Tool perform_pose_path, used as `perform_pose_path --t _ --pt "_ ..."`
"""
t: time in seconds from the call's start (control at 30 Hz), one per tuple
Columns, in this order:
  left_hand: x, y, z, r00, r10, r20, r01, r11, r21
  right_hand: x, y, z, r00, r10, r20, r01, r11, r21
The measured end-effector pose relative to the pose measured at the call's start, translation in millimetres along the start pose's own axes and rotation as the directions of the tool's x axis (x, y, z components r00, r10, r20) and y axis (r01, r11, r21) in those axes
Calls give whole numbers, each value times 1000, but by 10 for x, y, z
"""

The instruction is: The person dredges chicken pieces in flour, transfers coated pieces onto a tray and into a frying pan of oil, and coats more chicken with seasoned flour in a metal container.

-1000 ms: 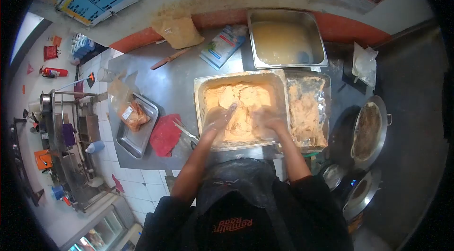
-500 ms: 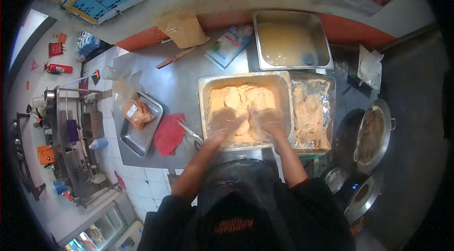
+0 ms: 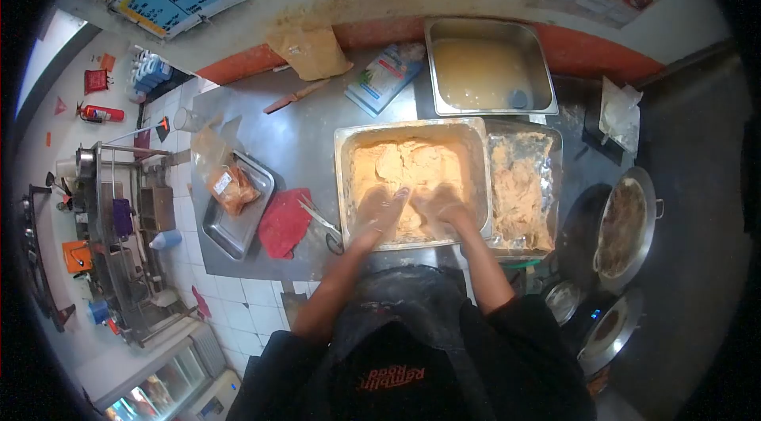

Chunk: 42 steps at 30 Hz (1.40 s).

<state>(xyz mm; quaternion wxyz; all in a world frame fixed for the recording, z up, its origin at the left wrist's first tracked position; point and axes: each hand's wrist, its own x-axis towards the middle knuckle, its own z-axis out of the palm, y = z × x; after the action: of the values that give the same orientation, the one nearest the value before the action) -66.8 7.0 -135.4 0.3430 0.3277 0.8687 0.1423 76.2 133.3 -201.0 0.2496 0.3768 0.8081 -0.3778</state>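
Observation:
A deep steel pan (image 3: 342, 175) holds pale orange, lumpy, powdery flour mix (image 3: 420, 159). Both my hands are inside it at the near side, coated in the same powder. My left hand (image 3: 380, 211) presses into the mix left of centre, its thumb pointing toward the middle. My right hand (image 3: 438, 205) is a short way to its right, also in the mix. Motion blur and powder hide the fingers of both hands, so whether they grip anything is unclear. Right beside the pan, a second tray (image 3: 557, 183) carries clumpy coated pieces (image 3: 519, 187).
Behind stands a steel pan (image 3: 434, 72) of cloudy liquid. Scissors (image 3: 321, 219), a red cloth (image 3: 285, 223) and a tray (image 3: 230, 243) with bagged meat (image 3: 234, 191) lie left. A knife (image 3: 295, 96) and a blue-white packet (image 3: 384, 76) lie farther back. Wide pans (image 3: 626, 227) stand right.
Both hands stay in the flour mix. They have shifted slightly toward me, and the left thumb shows more clearly. The pans and trays have not moved on the counter.

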Motion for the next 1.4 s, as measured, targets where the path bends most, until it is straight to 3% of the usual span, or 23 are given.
perform_pose_path --t 0.07,0.17,0.2,0.27,0.33,0.4,0.53,0.6,0.7,0.73,0.77,0.8,0.83,0.87,0.9,0.93,1.0,1.13,1.2,1.23,1.3,1.33,1.4 --pt "169 -76 293 991 -67 117 106 927 -360 -141 -301 -118 988 152 -39 -144 976 161" --pt "332 -155 312 985 89 147 -18 903 -429 -250 -274 -195 985 66 157 -145 808 571" --pt "253 -56 187 985 94 145 -23 903 -430 -317 -215 -210 986 67 151 -143 808 571" --pt "-48 193 -177 994 -106 21 100 822 -561 -473 -114 -242 951 263 -160 -92 739 667" --pt "138 -94 -6 995 -45 85 76 909 -410 -563 -8 -438 999 23 40 -45 674 737" --pt "139 -76 -67 994 -75 79 87 982 -170 -323 156 -294 982 112 -149 -79 974 212" --pt "262 -171 319 995 87 41 -57 878 -475 -274 -256 -253 991 32 -128 42 839 543" --pt "252 -9 255 993 -44 110 103 774 -625 -297 -332 -398 999 16 -47 6 901 433" --pt "-6 171 -171 976 -115 187 208 760 -616 -403 -275 -474 989 32 -147 77 736 673" --pt "31 154 -196 976 -113 186 205 759 -618 -378 -245 -525 985 143 -99 -75 863 500" --pt "81 122 -199 962 -91 258 201 876 -440 -357 -220 -558 962 261 -78 -228 928 294" --pt "89 72 -165 937 -89 339 176 955 -237 -375 -214 -473 961 267 -73 -235 926 296" --pt "151 -86 63 934 -90 345 180 955 -238 -381 -223 -336 987 113 -113 -69 940 335" --pt "275 -316 406 956 178 231 -67 905 -420 -324 -230 -233 985 -46 -164 104 926 364" --pt "335 -442 597 907 416 70 -311 771 -556 -193 -236 -141 986 -12 -169 83 903 422" --pt "251 -271 391 906 418 66 -315 770 -555 -178 -255 -207 985 -13 -173 86 903 421" --pt "53 162 -137 946 223 236 -66 844 -533 -246 -349 -410 997 77 19 -74 809 583" --pt "3 232 -301 953 122 279 48 844 -534 -523 -295 -542 991 18 -135 76 746 661" --pt "-5 294 -398 916 11 400 87 970 -226 -298 -21 -505 999 -19 41 -11 768 641" --pt "76 129 -212 917 11 399 87 970 -226 -307 -33 -518 999 -20 41 -11 768 640" --pt "242 -160 161 989 98 112 -76 979 -187 -326 -48 -536 985 73 -158 -25 958 285" --pt "236 -159 198 988 102 117 -79 979 -186 -340 -25 -501 984 78 -160 -29 957 288" --pt "124 -108 214 992 56 -109 -75 981 -177 -408 -29 -425 907 8 -420 124 950 286"
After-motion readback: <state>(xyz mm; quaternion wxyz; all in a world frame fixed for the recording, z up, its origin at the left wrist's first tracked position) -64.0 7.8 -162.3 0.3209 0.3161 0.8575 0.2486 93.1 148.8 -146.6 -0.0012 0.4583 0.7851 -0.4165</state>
